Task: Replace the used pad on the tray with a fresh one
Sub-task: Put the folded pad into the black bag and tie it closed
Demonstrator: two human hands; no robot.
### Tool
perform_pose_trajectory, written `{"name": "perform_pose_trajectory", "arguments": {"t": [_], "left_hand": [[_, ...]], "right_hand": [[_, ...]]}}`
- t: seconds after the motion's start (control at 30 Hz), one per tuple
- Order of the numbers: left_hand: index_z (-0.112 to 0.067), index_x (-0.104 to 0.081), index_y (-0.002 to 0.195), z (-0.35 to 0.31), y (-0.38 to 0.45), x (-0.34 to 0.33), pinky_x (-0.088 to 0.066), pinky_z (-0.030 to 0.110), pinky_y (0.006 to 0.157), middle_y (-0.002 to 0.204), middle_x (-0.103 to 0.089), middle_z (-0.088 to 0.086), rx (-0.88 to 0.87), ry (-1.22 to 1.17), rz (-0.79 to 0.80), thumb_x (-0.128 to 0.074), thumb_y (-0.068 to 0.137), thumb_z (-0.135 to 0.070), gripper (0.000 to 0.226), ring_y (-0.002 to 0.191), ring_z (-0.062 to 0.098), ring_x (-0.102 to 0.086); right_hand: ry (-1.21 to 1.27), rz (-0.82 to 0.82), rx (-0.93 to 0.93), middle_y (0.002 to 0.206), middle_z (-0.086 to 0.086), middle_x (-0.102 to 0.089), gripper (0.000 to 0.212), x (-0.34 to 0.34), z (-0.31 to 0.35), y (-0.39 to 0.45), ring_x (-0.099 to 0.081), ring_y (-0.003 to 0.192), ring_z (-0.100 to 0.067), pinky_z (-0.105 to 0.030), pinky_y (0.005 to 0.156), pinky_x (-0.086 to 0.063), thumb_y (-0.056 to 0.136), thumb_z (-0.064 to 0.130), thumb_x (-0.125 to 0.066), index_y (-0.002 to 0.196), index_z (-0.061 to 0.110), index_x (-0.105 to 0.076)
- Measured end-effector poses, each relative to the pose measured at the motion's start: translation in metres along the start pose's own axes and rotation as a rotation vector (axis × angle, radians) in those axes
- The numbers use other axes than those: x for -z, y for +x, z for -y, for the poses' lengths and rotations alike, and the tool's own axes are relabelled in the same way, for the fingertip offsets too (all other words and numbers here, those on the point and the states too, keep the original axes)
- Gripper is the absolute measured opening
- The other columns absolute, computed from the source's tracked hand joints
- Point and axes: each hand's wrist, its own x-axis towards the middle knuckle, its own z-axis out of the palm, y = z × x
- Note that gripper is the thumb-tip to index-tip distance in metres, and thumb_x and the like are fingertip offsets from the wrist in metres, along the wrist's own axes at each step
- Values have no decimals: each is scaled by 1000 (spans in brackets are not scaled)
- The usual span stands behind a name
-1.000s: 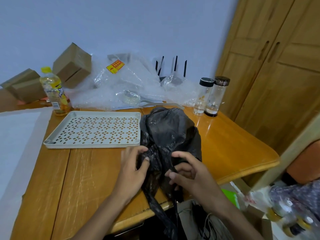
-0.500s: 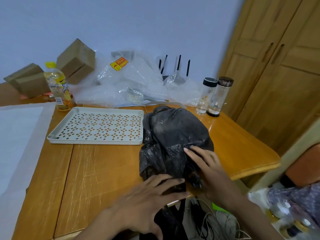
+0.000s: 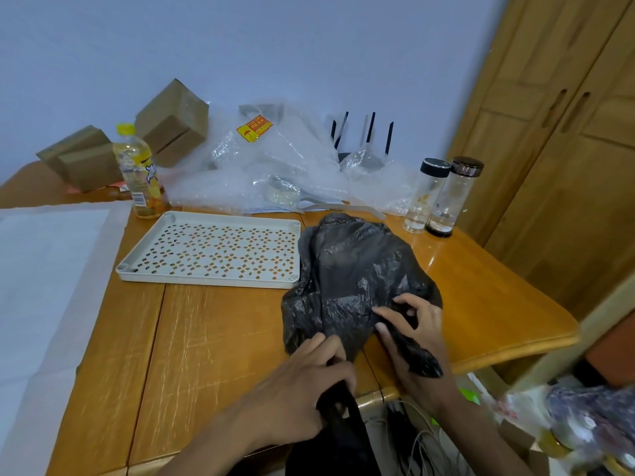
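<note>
A white perforated tray (image 3: 209,280) lies bare on the wooden table (image 3: 213,365), with no pad on it. A full, crumpled black plastic bag (image 3: 350,276) lies just right of the tray. My left hand (image 3: 302,386) grips one twisted black handle of the bag at the table's front edge. My right hand (image 3: 412,334) holds the bag's other handle, fingers curled round it against the bag's near side. A large white sheet (image 3: 44,290) lies flat over the table's left part.
A yellow-capped drink bottle (image 3: 139,173) stands behind the tray. Bubble wrap (image 3: 275,166), cardboard boxes (image 3: 171,121) and a router (image 3: 364,139) line the wall. Two glass bottles (image 3: 436,197) stand at the back right. A wooden wardrobe (image 3: 556,149) is on the right; cables hang below the table edge.
Both hands have shifted on the bag. The left hand went from lying flat on its near side to gripping a handle at the table edge. The right hand has curled round the other handle.
</note>
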Motion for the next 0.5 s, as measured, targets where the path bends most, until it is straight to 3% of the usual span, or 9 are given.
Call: {"name": "perform_pose_trajectory", "arguments": {"t": [0.1,0.17,0.27,0.3,0.37,0.43,0.5], "left_hand": [[-31,-50,88,9,-1,-7,-33,26,88,110,-36,-17,4,40,-218,-57,96,-38,14,104,6,-32],[-28,-55,81,14,-1,-8,-25,27,97,119,-43,-20,64,1,-377,-46,100,-44,27,119,6,-35],[-26,-63,76,15,1,6,-21,36,111,118,-61,-20,238,-430,-512,-41,101,-40,37,137,10,-37],[-24,-64,72,15,2,11,-20,37,114,117,-67,-14,241,-638,-512,-39,103,-36,41,138,8,-39],[-2,-54,62,18,6,20,-26,40,114,120,-72,2,163,-910,-526,-35,107,-22,52,133,15,-51],[-1,-48,63,22,9,26,-35,44,111,112,-73,21,142,-1141,-558,-31,107,-15,50,122,28,-61],[-2,-46,67,26,15,25,-42,47,106,104,-71,31,197,-1308,-610,-33,107,-18,45,113,37,-64]], "right_hand": [[-56,-69,29,115,-2,-52,24,3,5,3,-36,104,-14,-42,80,-44,96,33,-51,103,22,-72],[-93,-135,55,111,-4,-56,24,8,13,6,-43,103,-20,-43,82,-41,95,31,-52,96,20,-74],[-107,-189,123,115,-5,-60,28,20,28,14,-46,113,-23,-38,99,-32,95,31,-50,89,18,-74],[-55,-167,129,119,-4,-61,28,22,32,18,-46,119,-22,-37,105,-30,96,31,-50,90,17,-74],[273,-24,24,127,4,-59,31,26,42,27,-45,130,-13,-32,113,-30,97,37,-49,99,16,-71],[634,135,-93,123,11,-63,29,26,53,33,-51,128,-10,-28,111,-36,97,37,-50,99,16,-70],[773,215,-128,110,7,-69,28,17,61,37,-59,118,-13,-33,106,-41,98,29,-51,85,13,-71]]}}
